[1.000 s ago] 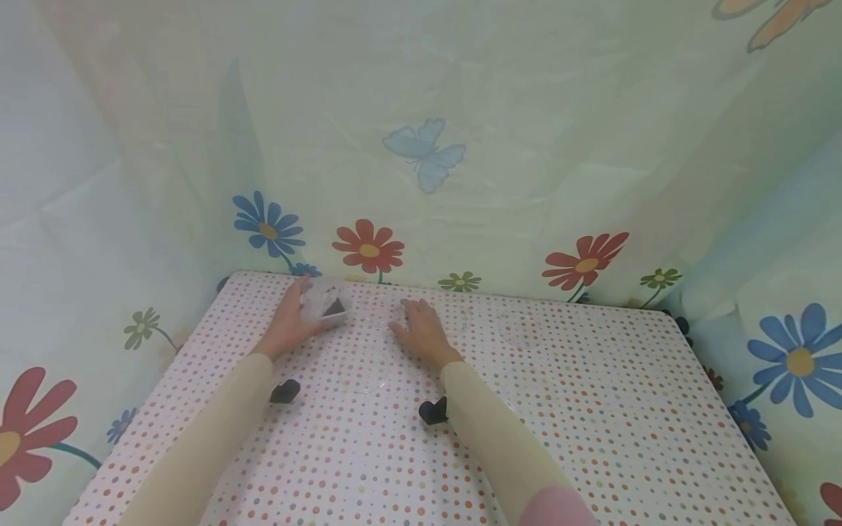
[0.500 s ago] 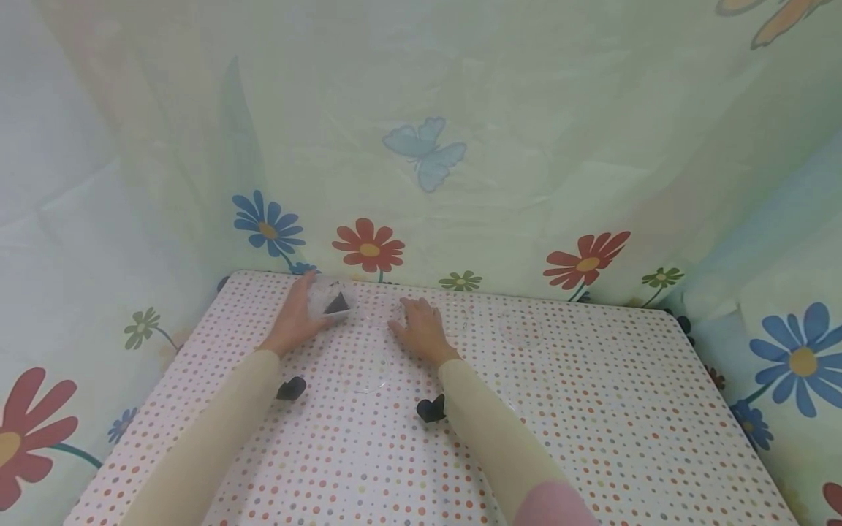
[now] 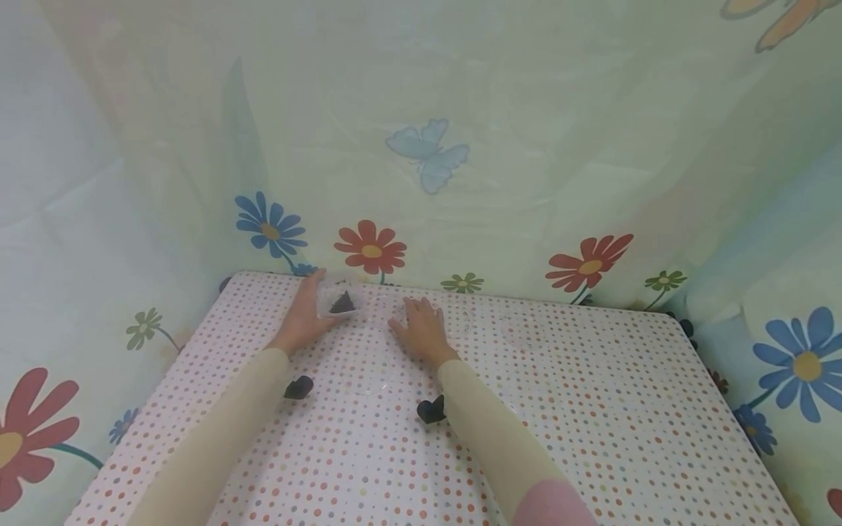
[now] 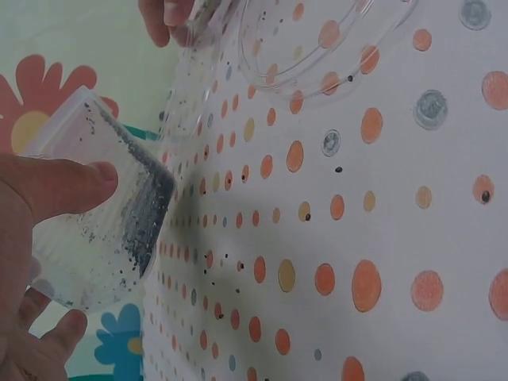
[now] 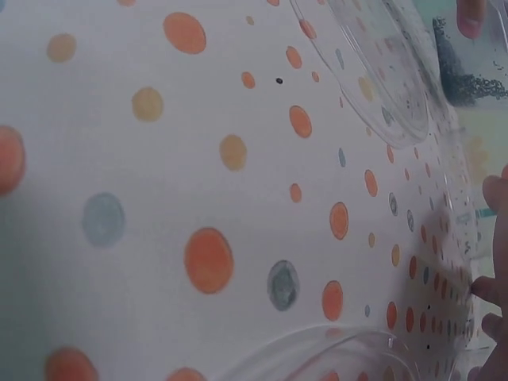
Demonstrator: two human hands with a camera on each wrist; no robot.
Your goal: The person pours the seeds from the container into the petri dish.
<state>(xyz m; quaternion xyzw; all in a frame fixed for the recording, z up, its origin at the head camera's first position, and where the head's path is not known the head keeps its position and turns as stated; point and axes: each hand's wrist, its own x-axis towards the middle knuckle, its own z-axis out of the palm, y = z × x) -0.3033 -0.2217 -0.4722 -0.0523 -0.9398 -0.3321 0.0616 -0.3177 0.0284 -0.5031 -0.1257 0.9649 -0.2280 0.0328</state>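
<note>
My left hand [image 3: 304, 315] holds a clear plastic container [image 3: 340, 302] at the back left of the table, thumb on one side and fingers on the other. The left wrist view shows this container tilted, with fine black grains [image 4: 147, 214] gathered along its lower side and others clinging to its walls. My right hand [image 3: 424, 332] lies to the right of it, palm down with fingers extended, close to the table and beside a faint clear dish [image 3: 468, 321]. In the left wrist view, right fingertips overlap clear plastic and more dark grains.
Nearer me, between the forearms, lies a round clear dish [image 3: 384, 387]; another clear dish [image 3: 541, 332] sits right of my right hand. Several loose black grains [image 4: 339, 169] dot the spotted tabletop [image 3: 612, 416]. A flowered curtain [image 3: 506, 183] rises behind the table.
My left hand has shifted slightly right, bringing the container nearer my right hand, and the container looks more tilted. The right hand has barely moved.
</note>
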